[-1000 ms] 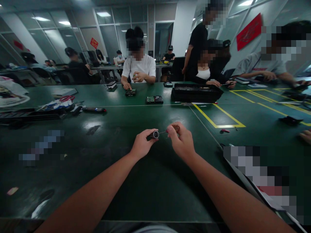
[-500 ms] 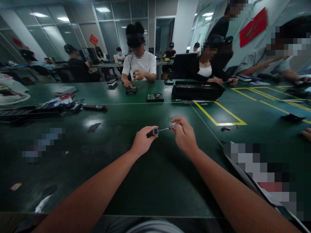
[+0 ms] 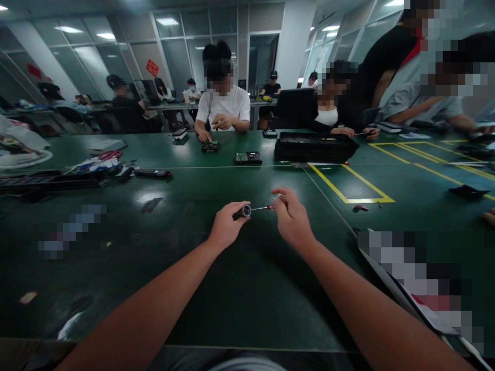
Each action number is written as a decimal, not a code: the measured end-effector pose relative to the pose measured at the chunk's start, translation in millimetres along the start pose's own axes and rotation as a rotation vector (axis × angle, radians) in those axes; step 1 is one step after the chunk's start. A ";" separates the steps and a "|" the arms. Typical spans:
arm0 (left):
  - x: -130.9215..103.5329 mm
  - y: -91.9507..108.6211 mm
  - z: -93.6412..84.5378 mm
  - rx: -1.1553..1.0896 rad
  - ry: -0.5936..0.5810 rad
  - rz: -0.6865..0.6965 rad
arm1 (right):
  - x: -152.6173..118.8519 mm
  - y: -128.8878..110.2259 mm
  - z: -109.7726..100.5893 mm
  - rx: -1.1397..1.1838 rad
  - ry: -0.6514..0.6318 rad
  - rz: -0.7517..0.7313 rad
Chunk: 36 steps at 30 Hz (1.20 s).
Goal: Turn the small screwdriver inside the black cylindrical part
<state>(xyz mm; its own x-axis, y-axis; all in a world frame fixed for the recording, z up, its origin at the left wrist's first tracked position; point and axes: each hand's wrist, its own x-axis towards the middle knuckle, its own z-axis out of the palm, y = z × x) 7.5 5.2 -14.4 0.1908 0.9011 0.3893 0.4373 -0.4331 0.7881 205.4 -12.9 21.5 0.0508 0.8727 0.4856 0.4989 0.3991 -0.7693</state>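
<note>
Between its thumb and fingers, my left hand (image 3: 227, 224) grips a small dark cylinder (image 3: 246, 210) whose round, silvery end faces me. A thin screwdriver (image 3: 269, 207) with a red handle lies level to the right, its metal shaft reaching the cylinder's end. My right hand (image 3: 291, 215) is closed on the screwdriver's handle, the index finger raised and bent above it. Both hands are held over the green table (image 3: 232, 288), near its middle. Whether the shaft's tip is inside the cylinder or beside it cannot be made out.
A long black box (image 3: 315, 148) and a green circuit board device (image 3: 248, 157) stand further back. At the left are a dark pen-like tool (image 3: 153, 173) and red-handled scissors (image 3: 111, 155). A dark-edged panel (image 3: 402, 293) lies right. People sit across the table.
The view has shifted slightly. More of the screwdriver's red handle is hidden by my right fingers. In the background at right, a standing person has moved further right.
</note>
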 end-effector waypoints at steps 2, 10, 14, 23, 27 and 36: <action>0.2 -0.2 -0.8 0.001 0.005 -0.015 | 0.4 1.2 0.0 0.028 -0.014 0.008; 1.7 -2.6 -1.9 -0.001 0.010 -0.013 | -0.1 2.1 2.6 0.019 -0.038 0.067; 2.5 -3.1 -2.6 0.007 0.038 -0.029 | 0.3 4.3 6.9 0.124 0.018 0.030; 2.4 4.4 -3.6 0.078 -0.022 0.064 | 10.4 29.9 18.2 0.662 0.101 0.458; 2.7 1.7 -3.1 0.048 -0.002 0.010 | 8.9 28.0 19.2 0.608 0.217 0.409; 1.2 1.6 -0.7 0.044 -0.020 0.004 | 3.1 14.7 17.7 0.408 0.171 0.247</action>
<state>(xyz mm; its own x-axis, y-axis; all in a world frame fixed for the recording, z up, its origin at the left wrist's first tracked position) 7.8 5.5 -12.3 0.2102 0.8997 0.3825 0.4743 -0.4360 0.7648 197.5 0.7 4.4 0.2822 0.9101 0.3033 0.0771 0.2936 -0.9528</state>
